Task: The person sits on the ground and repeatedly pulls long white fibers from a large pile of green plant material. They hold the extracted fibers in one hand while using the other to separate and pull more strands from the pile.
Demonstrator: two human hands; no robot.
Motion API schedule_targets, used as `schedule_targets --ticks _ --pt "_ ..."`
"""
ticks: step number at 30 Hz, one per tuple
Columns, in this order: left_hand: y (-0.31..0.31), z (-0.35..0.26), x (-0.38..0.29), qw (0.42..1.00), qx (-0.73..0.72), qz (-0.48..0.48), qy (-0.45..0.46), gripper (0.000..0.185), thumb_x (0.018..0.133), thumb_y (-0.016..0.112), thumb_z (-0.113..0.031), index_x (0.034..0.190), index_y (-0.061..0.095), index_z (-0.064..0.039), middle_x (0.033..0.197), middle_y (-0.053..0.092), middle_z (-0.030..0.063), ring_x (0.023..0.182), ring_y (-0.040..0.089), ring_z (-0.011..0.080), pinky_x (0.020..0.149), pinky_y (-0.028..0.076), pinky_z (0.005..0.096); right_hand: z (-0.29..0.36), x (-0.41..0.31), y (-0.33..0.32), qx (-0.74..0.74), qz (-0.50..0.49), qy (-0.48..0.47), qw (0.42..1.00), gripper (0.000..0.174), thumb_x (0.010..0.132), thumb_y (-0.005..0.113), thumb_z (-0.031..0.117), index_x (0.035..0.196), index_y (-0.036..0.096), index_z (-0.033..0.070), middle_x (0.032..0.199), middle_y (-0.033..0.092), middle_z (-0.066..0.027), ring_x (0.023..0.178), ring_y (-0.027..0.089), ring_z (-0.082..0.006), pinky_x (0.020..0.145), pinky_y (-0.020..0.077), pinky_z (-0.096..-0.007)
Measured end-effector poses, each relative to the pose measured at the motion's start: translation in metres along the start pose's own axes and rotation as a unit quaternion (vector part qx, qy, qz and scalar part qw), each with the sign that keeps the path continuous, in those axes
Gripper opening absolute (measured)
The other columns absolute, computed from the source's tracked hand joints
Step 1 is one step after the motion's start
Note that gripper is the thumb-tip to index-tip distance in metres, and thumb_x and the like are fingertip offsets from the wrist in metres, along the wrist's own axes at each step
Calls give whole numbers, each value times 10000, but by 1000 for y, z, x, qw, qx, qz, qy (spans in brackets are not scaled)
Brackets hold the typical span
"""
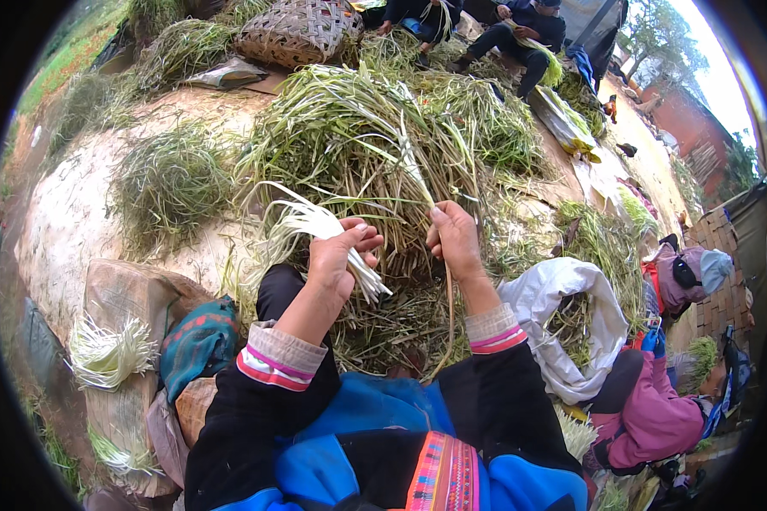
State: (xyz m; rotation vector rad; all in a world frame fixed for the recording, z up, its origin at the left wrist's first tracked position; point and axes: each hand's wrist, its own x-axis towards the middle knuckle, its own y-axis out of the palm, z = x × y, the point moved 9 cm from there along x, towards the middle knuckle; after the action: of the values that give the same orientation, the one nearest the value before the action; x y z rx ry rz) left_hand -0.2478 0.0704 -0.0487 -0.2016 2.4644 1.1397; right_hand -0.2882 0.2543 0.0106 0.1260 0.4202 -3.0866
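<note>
My left hand (344,255) is closed around a bundle of white, peeled-looking plant stems (303,220). Their cut ends stick out below my fingers, and their loose tips fan out to the upper left. In my right hand (455,236) is a single long stalk (415,172), pinched between thumb and fingers. Its pale, leafy part runs up and away, while a brown strip (451,306) hangs below the hand and curves toward my lap. Just beyond both hands lies a big heap of long green and straw-coloured stalks (345,140). Plant scraps (390,326) cover the ground between my knees.
White stem bundles (112,351) lie on a wooden board at left, by a teal patterned cloth (201,345). A rolled-open white sack (530,300) stands at right near a seated person (652,409). Behind the heap are a woven basket (300,32) and other seated people (518,38).
</note>
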Motion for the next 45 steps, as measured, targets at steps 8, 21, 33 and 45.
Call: schedule_targets --ticks 8,21,33,45 --pt "17 3 21 999 30 -5 21 250 824 574 23 1051 471 42 875 602 153 682 631 216 433 483 282 -26 -33 59 -15 179 1 984 193 904 524 175 988 594 15 710 579 -4 660 538 -83 611 464 -240" --pt "-2 8 -52 998 50 19 40 212 783 585 63 977 503 37 782 610 141 624 617 220 464 495 280 1 -3 40 -37 74 -96 992 374 840 630 364 942 634 5 815 606 -65 763 570 -153 703 461 -275" --pt "-23 6 -43 993 -29 -16 115 206 757 594 88 948 525 56 800 629 159 644 634 215 532 544 282 -97 -36 -2 151 -75 64 984 55 851 564 76 806 565 44 666 594 -29 536 567 -93 469 467 -225" --pt "-19 7 -48 994 40 35 96 216 785 562 68 1000 544 51 844 632 151 725 645 231 574 539 286 -8 -63 17 -147 -28 -201 968 201 840 585 168 884 608 -26 943 583 -133 780 602 -230 708 467 -317"
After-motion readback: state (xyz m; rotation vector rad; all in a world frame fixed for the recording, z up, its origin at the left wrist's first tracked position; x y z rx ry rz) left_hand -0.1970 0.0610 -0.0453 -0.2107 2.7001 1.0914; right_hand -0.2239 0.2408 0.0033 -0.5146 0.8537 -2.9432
